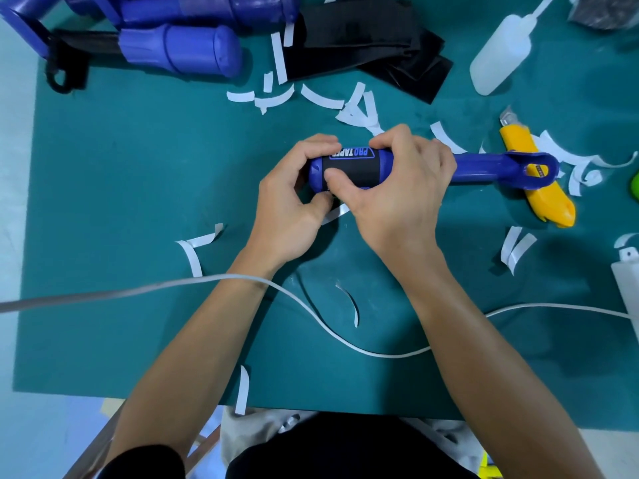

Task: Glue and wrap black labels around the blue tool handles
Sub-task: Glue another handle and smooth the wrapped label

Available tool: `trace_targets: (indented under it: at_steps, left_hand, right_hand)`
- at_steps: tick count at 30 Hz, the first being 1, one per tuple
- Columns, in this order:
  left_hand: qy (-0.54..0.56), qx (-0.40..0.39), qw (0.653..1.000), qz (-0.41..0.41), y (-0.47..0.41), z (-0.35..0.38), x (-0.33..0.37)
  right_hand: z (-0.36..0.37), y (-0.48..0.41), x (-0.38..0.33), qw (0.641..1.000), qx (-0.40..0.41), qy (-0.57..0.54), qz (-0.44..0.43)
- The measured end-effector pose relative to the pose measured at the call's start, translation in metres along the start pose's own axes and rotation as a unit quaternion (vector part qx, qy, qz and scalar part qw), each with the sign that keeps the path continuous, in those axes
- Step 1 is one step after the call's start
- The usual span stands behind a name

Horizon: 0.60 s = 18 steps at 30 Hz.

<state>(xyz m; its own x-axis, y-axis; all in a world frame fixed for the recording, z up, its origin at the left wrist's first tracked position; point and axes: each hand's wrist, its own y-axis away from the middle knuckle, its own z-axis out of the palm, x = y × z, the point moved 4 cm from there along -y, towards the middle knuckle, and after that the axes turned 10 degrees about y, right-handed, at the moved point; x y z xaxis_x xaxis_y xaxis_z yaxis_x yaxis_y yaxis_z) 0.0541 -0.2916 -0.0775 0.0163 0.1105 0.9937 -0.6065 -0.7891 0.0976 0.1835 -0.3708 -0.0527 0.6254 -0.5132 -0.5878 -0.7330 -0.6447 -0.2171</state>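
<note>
A blue tool handle (484, 167) lies sideways over the middle of the green mat, its looped end pointing right. A black label (349, 167) with blue "PRO TAPE" print is wrapped around its thick grip. My left hand (294, 205) curls round the grip's left end. My right hand (394, 188) grips the handle from above, its thumb pressing on the black label. More blue handles (179, 50) lie at the back left. A stack of black labels (366, 46) sits at the back centre. A white glue bottle (501, 53) lies at the back right.
A yellow utility knife (532, 181) lies under the handle's looped end. Several white backing strips (318, 98) litter the green mat (103, 202). A white cable (345, 344) crosses the mat near my forearms. A white device (627, 281) stands at the right edge.
</note>
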Motion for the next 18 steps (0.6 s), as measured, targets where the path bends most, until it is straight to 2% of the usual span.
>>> trace_targets:
  at_steps: [10, 18]
  left_hand:
    - [-0.023, 0.005, 1.000, 0.011, -0.003, -0.005, -0.006]
    - [0.026, 0.013, 1.000, 0.000, -0.001, -0.001, -0.005]
  right_hand:
    - [0.000, 0.002, -0.005, 1.000, -0.003, 0.021, -0.017]
    - [-0.008, -0.006, 0.021, 0.992, -0.101, -0.043, -0.061]
